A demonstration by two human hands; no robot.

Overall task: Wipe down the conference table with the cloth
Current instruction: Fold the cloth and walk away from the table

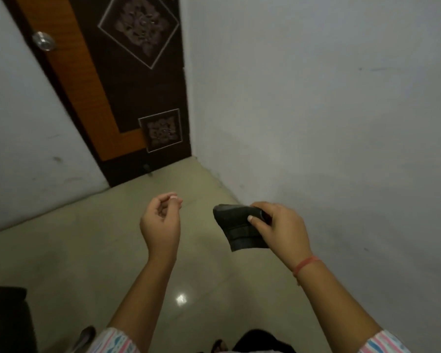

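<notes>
Dark fabric, a single folded cloth (236, 225), is pinched in the right hand (280, 225), with the thumb laid on top and the fingers curled beneath. It juts out from that hand toward the left hand (161, 220), and its long axis slants down toward the floor (61, 263). A gap is left between the cloth and the left hand, which is loosely curled and holds nothing. No counter is seen. Ahead of both hands only a door (127, 85) is shown, and a wall (341, 98) beside the right hand. Which way the counter lies cannot be told, so a turn away from this corner is judged necessary before wiping is begun. Counted: one cloth, two hands, one door.
</notes>
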